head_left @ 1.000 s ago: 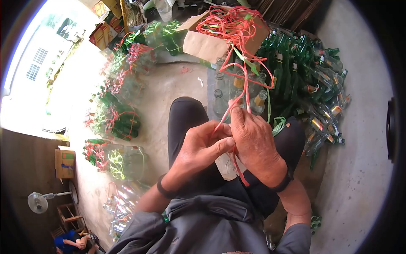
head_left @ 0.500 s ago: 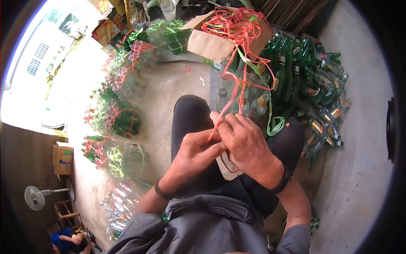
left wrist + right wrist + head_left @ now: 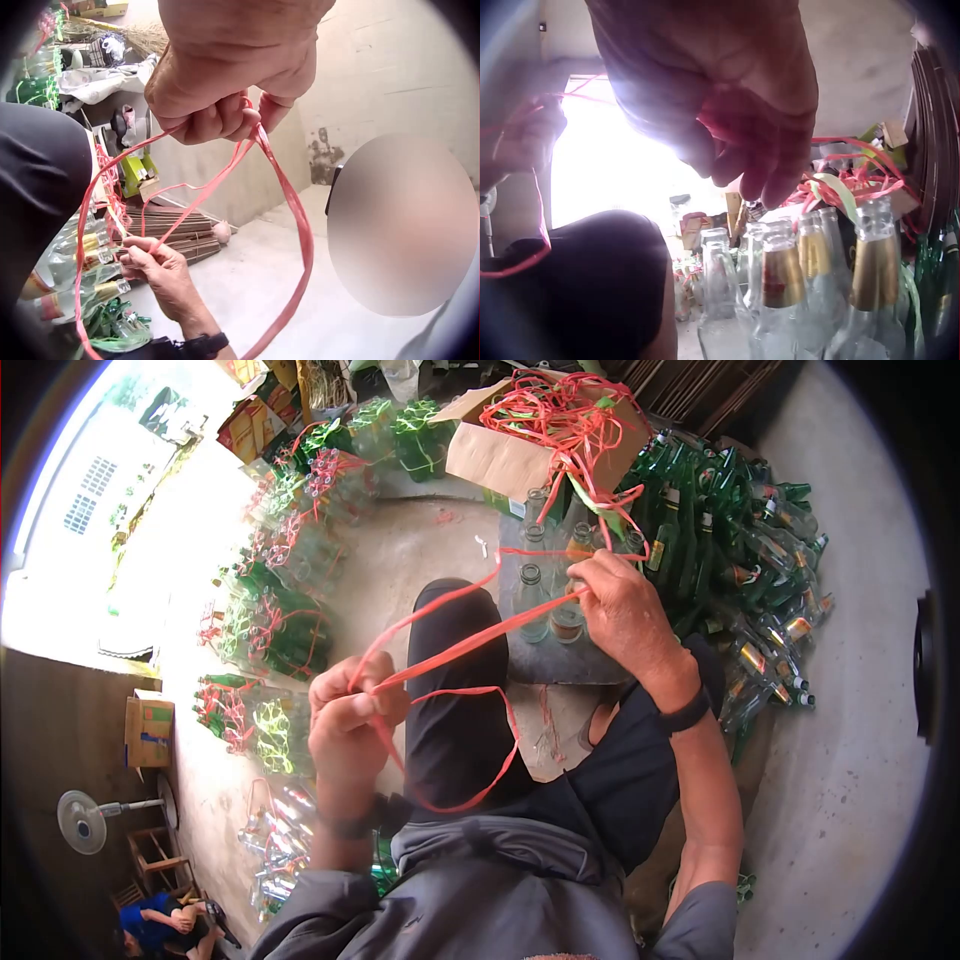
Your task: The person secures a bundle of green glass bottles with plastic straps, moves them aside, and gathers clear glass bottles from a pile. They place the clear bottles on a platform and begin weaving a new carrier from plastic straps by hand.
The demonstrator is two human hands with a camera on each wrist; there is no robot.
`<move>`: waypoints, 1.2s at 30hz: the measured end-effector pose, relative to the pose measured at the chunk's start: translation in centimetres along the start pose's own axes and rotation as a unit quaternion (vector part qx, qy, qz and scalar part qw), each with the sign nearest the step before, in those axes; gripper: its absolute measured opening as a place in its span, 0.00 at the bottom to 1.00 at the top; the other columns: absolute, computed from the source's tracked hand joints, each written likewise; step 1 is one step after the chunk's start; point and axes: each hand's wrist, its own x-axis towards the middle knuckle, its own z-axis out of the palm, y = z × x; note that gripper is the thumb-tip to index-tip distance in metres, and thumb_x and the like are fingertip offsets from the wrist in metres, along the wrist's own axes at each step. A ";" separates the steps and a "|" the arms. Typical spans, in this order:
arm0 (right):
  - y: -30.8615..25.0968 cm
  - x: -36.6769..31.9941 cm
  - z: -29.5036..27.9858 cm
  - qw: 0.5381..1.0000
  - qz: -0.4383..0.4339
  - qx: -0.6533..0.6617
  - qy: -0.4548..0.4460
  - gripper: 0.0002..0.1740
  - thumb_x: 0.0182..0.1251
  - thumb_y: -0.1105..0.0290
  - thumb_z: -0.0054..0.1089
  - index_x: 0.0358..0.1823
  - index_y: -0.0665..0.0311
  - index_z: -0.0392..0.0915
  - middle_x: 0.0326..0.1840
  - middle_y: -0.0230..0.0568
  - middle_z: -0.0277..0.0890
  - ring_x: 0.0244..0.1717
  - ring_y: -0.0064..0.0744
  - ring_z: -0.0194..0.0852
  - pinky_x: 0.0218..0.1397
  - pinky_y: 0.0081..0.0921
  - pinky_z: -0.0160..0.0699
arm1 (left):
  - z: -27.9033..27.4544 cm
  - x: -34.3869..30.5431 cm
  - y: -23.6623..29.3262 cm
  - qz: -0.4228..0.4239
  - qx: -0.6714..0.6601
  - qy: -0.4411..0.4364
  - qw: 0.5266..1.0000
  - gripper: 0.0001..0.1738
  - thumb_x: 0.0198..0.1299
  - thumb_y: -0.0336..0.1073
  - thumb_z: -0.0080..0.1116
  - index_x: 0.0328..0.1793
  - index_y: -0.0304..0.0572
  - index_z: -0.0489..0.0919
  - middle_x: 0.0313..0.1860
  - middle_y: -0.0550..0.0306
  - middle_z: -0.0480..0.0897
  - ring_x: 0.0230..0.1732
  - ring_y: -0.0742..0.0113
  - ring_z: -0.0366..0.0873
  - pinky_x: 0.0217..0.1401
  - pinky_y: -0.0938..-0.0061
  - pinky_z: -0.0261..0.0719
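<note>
Red plastic twine (image 3: 480, 637) stretches taut between the two hands, over the knees. My left hand (image 3: 355, 710) grips it at the left thigh with curled fingers, and a loose loop hangs below that hand, plain in the left wrist view. Higher up and to the right, my right hand (image 3: 630, 615) pinches the twine, just above clear glass bottles (image 3: 532, 600). Several of these bottles have gold neck labels, and they stand upright on a dark board (image 3: 560, 668). From the right hand the twine leads up toward the tangle (image 3: 560, 415) in a cardboard box (image 3: 495, 462).
Green bottles (image 3: 690, 545) lie heaped at the right by the wall. Along the left stand bundles of bottles (image 3: 290, 635) tied with red and green twine. A fan (image 3: 82, 822) and a seated person (image 3: 160, 925) are at the lower left.
The hands were close together over the lap, working the twine. They have moved apart, the left toward the lower left, the right up and right, drawing the twine out between them.
</note>
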 end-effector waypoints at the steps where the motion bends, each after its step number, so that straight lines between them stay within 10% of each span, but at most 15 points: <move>1: 0.6 0.1 0.1 1.000 0.000 0.001 -0.001 0.11 0.61 0.83 0.60 0.45 0.68 0.81 0.44 0.50 0.78 0.51 0.56 0.80 0.52 0.44 0.82 | -0.2 -0.1 0.3 0.005 -0.046 0.005 0.999 0.07 0.55 0.31 0.61 0.33 0.35 0.75 0.28 0.62 0.68 0.24 0.74 0.62 0.28 0.77 0.60; 16: 4.5 1.8 -0.8 0.993 0.030 0.058 0.102 0.08 0.65 0.83 0.63 0.44 0.67 0.83 0.46 0.48 0.82 0.53 0.54 0.82 0.55 0.41 0.81 | -2.0 -0.4 2.1 0.036 -0.130 -0.050 0.990 0.10 0.56 0.36 0.61 0.29 0.40 0.74 0.25 0.61 0.69 0.20 0.71 0.62 0.25 0.71 0.59; 22: 7.5 2.3 -1.1 0.990 0.085 0.045 0.107 0.19 0.64 0.82 0.65 0.57 0.64 0.82 0.58 0.40 0.78 0.54 0.34 0.82 0.46 0.25 0.85 | 0.5 -1.4 2.4 0.063 -0.036 -0.052 0.996 0.14 0.50 0.39 0.60 0.21 0.42 0.68 0.20 0.59 0.70 0.17 0.69 0.60 0.21 0.68 0.54; 25: 7.7 2.7 -1.0 0.987 0.102 0.039 0.120 0.22 0.59 0.77 0.71 0.57 0.64 0.80 0.53 0.48 0.79 0.55 0.53 0.81 0.57 0.39 0.81 | 1.8 -1.8 2.7 0.091 0.008 -0.038 0.995 0.13 0.49 0.37 0.57 0.19 0.42 0.68 0.16 0.59 0.69 0.16 0.70 0.58 0.21 0.68 0.52; 36: 8.2 3.5 0.5 0.985 0.149 0.079 0.029 0.26 0.56 0.71 0.75 0.58 0.68 0.81 0.56 0.47 0.84 0.57 0.42 0.86 0.62 0.35 0.82 | 1.9 -1.4 3.7 0.117 -0.030 -0.113 0.986 0.13 0.43 0.36 0.61 0.17 0.42 0.68 0.16 0.56 0.73 0.13 0.65 0.64 0.19 0.67 0.57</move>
